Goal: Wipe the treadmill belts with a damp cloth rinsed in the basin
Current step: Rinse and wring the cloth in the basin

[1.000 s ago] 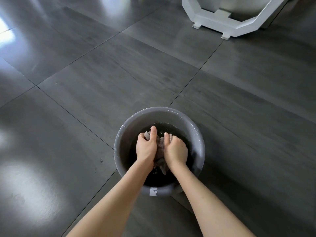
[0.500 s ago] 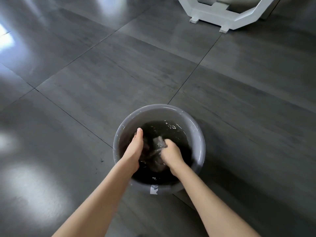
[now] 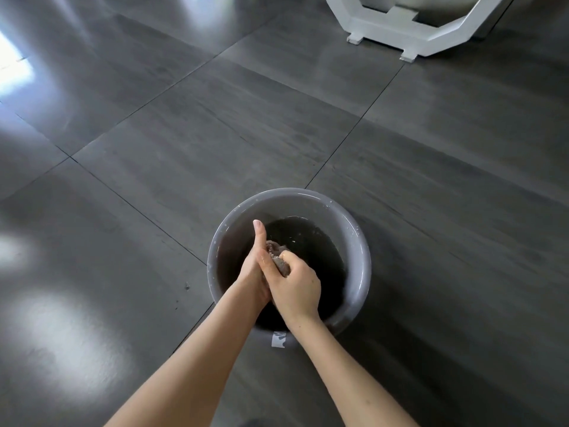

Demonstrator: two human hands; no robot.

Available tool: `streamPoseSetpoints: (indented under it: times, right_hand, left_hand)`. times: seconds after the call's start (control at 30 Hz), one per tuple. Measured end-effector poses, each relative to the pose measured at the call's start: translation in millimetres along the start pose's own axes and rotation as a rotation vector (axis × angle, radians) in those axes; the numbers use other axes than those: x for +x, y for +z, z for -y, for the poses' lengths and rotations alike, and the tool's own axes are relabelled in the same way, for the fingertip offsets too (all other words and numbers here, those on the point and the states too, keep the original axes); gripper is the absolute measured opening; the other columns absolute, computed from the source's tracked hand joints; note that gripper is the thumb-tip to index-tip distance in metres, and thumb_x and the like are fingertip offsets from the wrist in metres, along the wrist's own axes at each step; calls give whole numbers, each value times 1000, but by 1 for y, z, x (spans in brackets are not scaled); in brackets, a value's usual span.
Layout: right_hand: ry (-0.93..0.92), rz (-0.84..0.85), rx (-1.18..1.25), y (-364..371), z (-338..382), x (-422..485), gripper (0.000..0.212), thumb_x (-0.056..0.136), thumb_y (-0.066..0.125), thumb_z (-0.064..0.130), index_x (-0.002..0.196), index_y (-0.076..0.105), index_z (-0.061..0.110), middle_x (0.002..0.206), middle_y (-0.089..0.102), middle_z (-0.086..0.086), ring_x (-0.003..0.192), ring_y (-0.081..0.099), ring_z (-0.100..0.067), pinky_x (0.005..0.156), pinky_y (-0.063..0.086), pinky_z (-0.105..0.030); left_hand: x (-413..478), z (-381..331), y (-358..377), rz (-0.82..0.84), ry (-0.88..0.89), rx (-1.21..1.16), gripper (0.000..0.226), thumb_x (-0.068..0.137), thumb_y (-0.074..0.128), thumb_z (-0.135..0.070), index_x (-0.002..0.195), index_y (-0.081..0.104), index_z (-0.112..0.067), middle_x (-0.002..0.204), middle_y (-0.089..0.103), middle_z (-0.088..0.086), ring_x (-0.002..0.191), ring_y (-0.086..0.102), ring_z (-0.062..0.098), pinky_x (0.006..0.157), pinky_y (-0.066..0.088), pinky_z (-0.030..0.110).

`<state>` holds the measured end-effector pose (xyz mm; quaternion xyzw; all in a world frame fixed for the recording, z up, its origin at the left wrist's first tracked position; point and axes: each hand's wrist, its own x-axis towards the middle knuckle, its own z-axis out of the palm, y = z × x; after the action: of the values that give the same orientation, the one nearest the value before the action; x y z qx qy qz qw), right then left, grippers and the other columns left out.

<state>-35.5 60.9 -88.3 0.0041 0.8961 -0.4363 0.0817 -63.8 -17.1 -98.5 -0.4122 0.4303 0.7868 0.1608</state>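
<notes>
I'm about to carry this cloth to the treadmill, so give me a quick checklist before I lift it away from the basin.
1. Grip: left hand and right hand hold the crumpled grey cloth: ok.
2. Cloth over the round grey plastic basin, so drips fall in: ok.
3. Cloth wrung enough: cannot tell.
4. Basin upright on the dark tiled floor: ok.
5. Treadmill belt in view: not ok; only a white angular frame shows.
</notes>
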Motion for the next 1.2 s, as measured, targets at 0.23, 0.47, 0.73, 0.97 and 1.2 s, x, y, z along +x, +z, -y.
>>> streamPoseSetpoints:
  times: [0.23,0.47,0.73,0.97,1.2]
  right_hand:
    - [-10,-93,-138,3,-7,19,57,96,22,43,92,69,11,89,72,-11,88,64,-31,69,40,-33]
    - [66,19,-395,-2,-33,46,46,103,28,39,107,61,7,111,64,-13,103,59,-31,76,39,-34]
    - [-81,103,98,-40,-10,46,31,91,61,19,67,41,12,65,44,6,63,39,-13,61,28,-27]
    - [-150,438,780,-103,39,51,21,70,60,-1,76,50,16,75,48,-3,70,46,-17,64,40,-25]
    - [74,501,1129,-107,31,55,41,85,44,-15,106,59,17,90,66,-9,83,64,-20,71,55,-31]
  left_hand:
    - [0,-4,13,-332,178,106,52,84,51,-64,67,56,-15,71,62,-1,64,60,18,64,49,28]
    - [-12,2,4,-256,271,308,49,93,38,-57,96,63,-15,92,68,2,83,65,17,75,53,31]
    - [-24,-25,-26,-229,579,850,56,93,32,-60,142,39,-34,146,39,-14,135,34,7,114,22,29]
    - [-46,-47,-9,209,632,684,73,73,43,-71,141,27,-47,140,40,-21,127,37,-7,110,26,17]
    - [-49,-25,3,314,621,529,115,63,84,-13,145,10,-45,134,47,-19,120,52,2,99,46,26]
